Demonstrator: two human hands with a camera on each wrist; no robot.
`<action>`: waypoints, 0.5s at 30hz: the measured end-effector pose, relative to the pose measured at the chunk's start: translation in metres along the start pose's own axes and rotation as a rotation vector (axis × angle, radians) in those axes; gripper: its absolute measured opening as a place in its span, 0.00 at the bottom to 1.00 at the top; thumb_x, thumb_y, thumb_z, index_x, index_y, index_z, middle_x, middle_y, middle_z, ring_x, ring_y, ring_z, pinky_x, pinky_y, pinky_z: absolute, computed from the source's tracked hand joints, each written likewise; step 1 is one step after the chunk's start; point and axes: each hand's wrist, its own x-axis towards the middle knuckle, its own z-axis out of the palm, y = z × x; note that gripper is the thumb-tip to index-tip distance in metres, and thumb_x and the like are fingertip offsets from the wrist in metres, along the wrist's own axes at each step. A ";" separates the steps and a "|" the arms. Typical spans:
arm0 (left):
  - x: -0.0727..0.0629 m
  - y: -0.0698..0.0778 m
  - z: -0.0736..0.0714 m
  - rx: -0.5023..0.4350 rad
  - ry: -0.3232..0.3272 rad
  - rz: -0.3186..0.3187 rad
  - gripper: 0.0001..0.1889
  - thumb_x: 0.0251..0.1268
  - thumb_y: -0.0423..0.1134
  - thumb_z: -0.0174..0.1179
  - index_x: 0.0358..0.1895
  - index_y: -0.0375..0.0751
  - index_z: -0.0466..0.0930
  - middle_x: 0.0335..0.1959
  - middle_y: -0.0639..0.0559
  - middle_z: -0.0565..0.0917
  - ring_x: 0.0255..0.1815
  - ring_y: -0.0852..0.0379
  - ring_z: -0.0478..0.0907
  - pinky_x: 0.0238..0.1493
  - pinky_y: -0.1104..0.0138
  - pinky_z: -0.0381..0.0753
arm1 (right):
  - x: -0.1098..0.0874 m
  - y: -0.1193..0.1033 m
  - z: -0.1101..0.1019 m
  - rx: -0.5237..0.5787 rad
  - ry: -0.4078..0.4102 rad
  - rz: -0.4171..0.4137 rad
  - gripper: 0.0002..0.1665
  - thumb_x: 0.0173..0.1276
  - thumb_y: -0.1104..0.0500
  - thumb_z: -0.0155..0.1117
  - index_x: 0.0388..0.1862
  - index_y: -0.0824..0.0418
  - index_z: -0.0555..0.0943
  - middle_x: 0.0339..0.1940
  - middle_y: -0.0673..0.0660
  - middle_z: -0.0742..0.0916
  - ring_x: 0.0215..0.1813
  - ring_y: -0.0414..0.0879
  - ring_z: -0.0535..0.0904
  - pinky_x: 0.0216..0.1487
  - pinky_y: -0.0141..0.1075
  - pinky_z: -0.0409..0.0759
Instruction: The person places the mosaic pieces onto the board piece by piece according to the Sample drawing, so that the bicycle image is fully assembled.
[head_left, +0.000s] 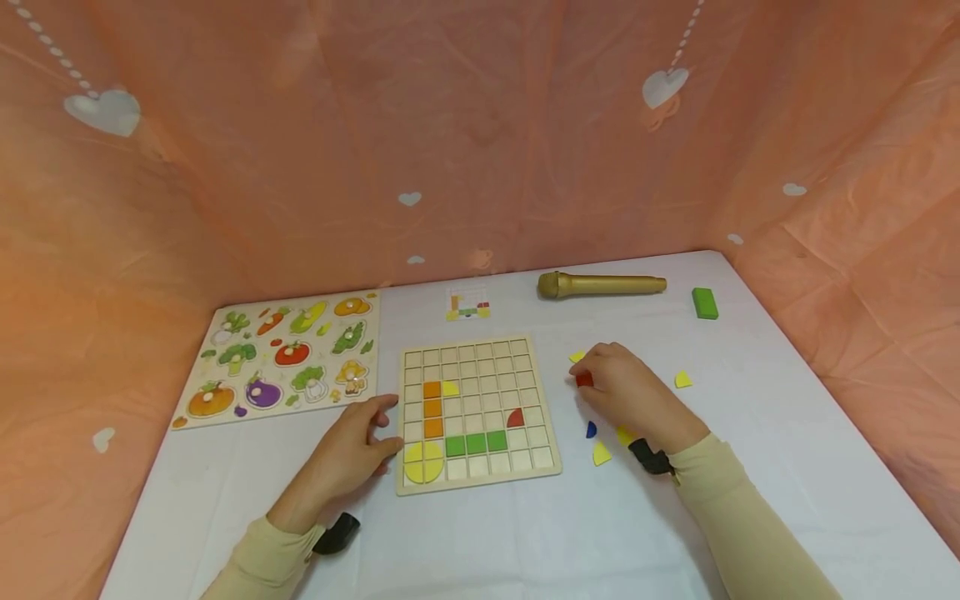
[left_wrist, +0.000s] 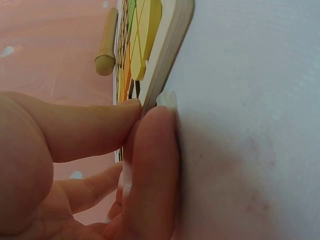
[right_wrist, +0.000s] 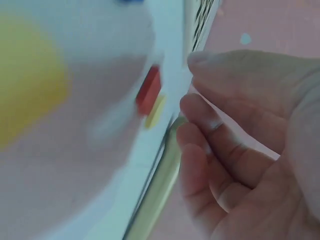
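Note:
A wooden grid board (head_left: 480,367) lies on the table. It bears orange squares (head_left: 432,408), green squares (head_left: 476,444), yellow quarter-circles (head_left: 423,462) and a red quarter-circle (head_left: 515,418). My left hand (head_left: 345,450) rests beside the board's left side, thumb and fingertips touching its edge (left_wrist: 167,55). To the right of the board, my right hand (head_left: 630,392) hovers over loose pieces with thumb and fingers apart. A red piece (right_wrist: 149,91) lies near its fingertips, with a yellow piece (right_wrist: 155,112) just behind. Nothing shows between the right fingers.
Loose yellow quarter-circles (head_left: 602,454) and a blue piece (head_left: 591,429) lie around the right hand. A vegetable puzzle (head_left: 285,367) is at left. Behind the board are a pattern card (head_left: 468,302) and a gold microphone (head_left: 607,285); a green block (head_left: 705,303) lies far right.

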 end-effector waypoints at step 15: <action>0.000 -0.002 0.001 0.007 0.001 0.009 0.35 0.73 0.33 0.69 0.80 0.39 0.68 0.55 0.42 0.75 0.29 0.54 0.78 0.30 0.67 0.83 | 0.004 0.015 0.001 0.007 0.006 0.034 0.13 0.73 0.64 0.71 0.55 0.61 0.90 0.55 0.58 0.88 0.57 0.54 0.81 0.65 0.54 0.84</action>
